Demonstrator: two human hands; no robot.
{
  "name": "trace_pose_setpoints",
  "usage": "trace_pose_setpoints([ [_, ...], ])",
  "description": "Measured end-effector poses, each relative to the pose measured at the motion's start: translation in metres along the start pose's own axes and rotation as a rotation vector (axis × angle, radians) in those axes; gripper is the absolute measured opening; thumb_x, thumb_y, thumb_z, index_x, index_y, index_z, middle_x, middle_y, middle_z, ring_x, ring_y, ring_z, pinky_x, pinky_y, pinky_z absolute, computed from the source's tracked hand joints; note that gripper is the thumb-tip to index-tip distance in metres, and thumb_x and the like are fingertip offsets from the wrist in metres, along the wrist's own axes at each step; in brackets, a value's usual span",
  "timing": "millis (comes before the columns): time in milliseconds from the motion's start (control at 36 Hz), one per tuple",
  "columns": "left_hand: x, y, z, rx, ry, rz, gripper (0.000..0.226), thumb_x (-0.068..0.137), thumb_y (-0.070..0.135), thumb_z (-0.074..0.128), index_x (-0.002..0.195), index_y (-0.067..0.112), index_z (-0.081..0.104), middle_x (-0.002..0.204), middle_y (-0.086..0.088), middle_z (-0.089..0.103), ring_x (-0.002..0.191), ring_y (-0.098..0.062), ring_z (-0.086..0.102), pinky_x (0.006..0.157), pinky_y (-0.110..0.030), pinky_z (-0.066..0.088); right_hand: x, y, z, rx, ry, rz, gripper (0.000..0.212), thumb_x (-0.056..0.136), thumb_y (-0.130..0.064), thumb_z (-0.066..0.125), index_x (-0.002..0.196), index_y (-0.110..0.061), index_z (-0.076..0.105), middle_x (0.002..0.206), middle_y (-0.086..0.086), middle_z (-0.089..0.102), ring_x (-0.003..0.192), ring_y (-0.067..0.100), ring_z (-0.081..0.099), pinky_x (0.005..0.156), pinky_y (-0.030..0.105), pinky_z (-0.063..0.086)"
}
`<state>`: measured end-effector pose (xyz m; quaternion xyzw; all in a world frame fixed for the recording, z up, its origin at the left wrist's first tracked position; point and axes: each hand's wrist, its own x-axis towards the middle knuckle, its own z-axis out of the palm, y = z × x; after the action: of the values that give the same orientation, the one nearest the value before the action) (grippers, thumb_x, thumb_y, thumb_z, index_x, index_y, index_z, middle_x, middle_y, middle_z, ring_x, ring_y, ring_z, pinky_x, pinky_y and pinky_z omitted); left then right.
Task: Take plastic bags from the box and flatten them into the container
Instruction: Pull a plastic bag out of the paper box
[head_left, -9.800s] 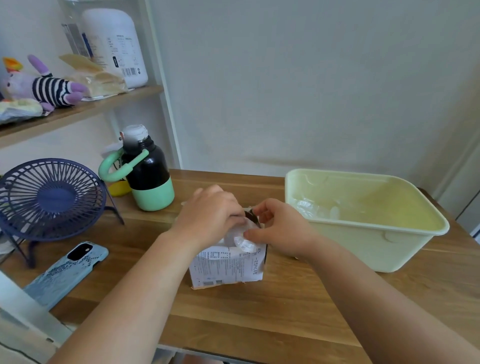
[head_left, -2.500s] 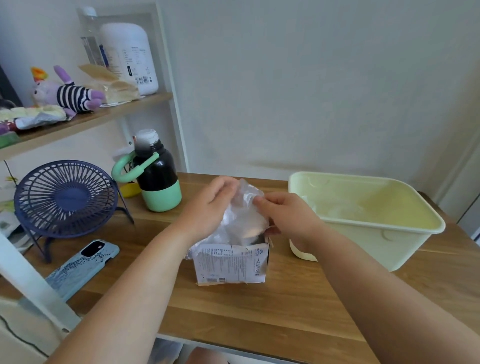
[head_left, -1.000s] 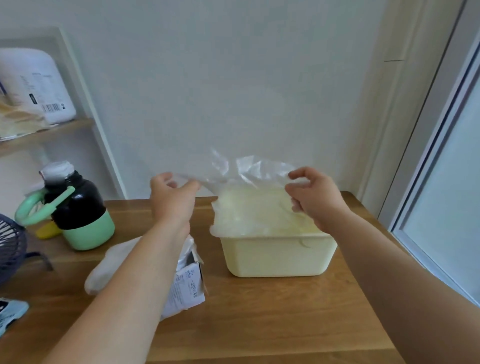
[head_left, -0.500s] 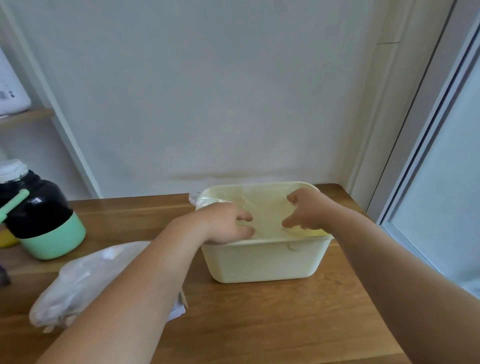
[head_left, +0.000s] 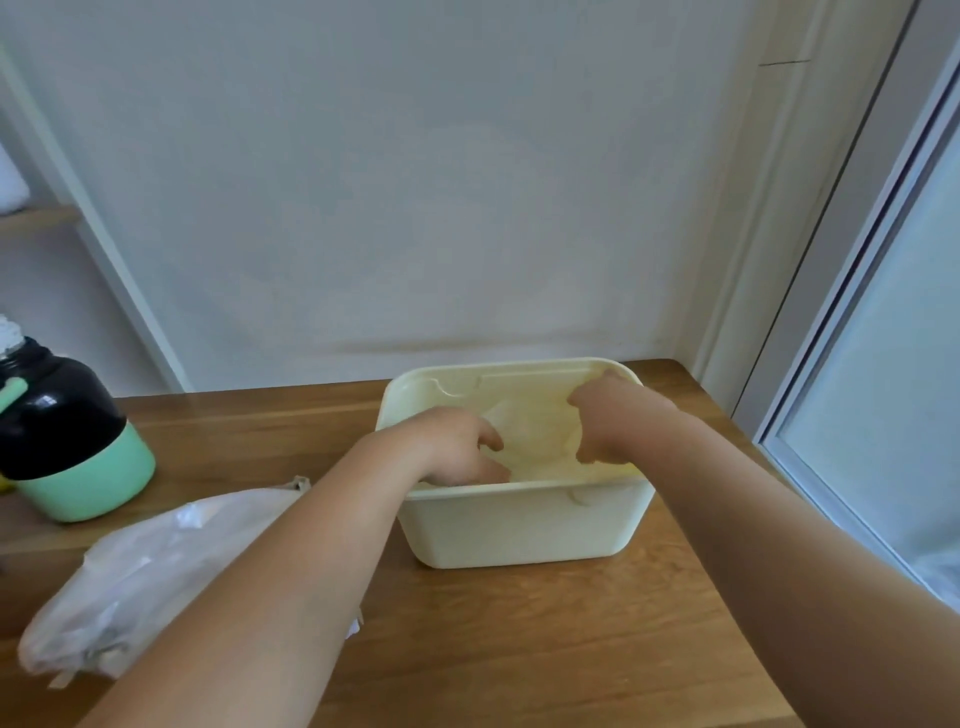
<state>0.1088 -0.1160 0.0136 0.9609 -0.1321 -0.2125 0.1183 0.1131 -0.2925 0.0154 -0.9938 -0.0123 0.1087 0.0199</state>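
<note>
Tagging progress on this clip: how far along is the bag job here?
Done: one clear plastic bag is already down inside the container. In hand: left hand and right hand are both in the container on that bag; grip or press, can't tell. Left: flattening it, then the heap of bags lying on the table by the left arm.

On brown wooden tabletop (head_left: 519, 649): pale-yellow rectangular plastic container (head_left: 519, 525) back right, black-and-mint-green bottle (head_left: 67, 441) far left, crumpled clear plastic bags (head_left: 145, 582) near left.
</note>
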Motion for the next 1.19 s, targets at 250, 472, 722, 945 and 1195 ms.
trace_pose_setpoints([
  [250,-0.044,-0.015,-0.017,-0.183,0.471,0.106,0.024,0.094,0.036,0.058,0.114,0.031,0.070,0.117,0.016,0.065,0.098,-0.004,0.057,0.086,-0.024,0.044,-0.035,-0.023,-0.024,0.316,0.349,-0.122,0.033,0.094,-0.028,0.052,0.126,-0.020,0.056,0.124,0.000,0.056,0.108,0.019,0.055,0.084,0.030,0.045],
  [472,-0.116,-0.069,-0.020,-0.279,0.682,0.074,0.020,0.095,0.027,0.058,0.109,0.030,0.072,0.096,0.020,0.065,0.085,0.007,0.057,0.077,-0.013,0.044,-0.063,-0.095,-0.012,0.668,0.450,-0.344,0.019,0.092,-0.027,0.056,0.105,-0.019,0.067,0.074,-0.016,0.056,0.060,0.003,0.051,0.053,0.012,0.037],
  [722,-0.155,-0.121,0.008,-0.124,0.436,-0.117,0.033,0.103,0.029,0.044,0.132,0.024,0.059,0.133,0.006,0.059,0.121,-0.013,0.053,0.101,-0.029,0.042,-0.071,-0.167,0.026,0.801,0.176,-0.484,0.009,0.093,-0.023,0.054,0.085,-0.024,0.057,0.073,-0.014,0.052,0.065,0.004,0.048,0.059,0.016,0.037],
  [945,-0.155,-0.131,0.010,-0.155,0.574,-0.092,0.013,0.094,0.024,0.060,0.099,0.025,0.073,0.088,0.015,0.066,0.087,-0.003,0.062,0.079,-0.024,0.051,-0.069,-0.177,0.036,0.800,0.072,-0.445,0.026,0.091,-0.017,0.060,0.115,-0.012,0.064,0.094,-0.001,0.064,0.064,0.014,0.058,0.071,0.030,0.055],
  [1195,-0.149,-0.124,0.004,-0.443,0.722,0.011,0.016,0.078,0.018,0.079,0.079,0.032,0.071,0.074,0.012,0.071,0.074,0.009,0.062,0.063,-0.003,0.043,-0.070,-0.178,0.034,0.776,0.030,-0.477,0.020,0.083,-0.003,0.056,0.099,-0.006,0.069,0.077,0.001,0.060,0.064,0.013,0.050,0.065,0.028,0.045],
])
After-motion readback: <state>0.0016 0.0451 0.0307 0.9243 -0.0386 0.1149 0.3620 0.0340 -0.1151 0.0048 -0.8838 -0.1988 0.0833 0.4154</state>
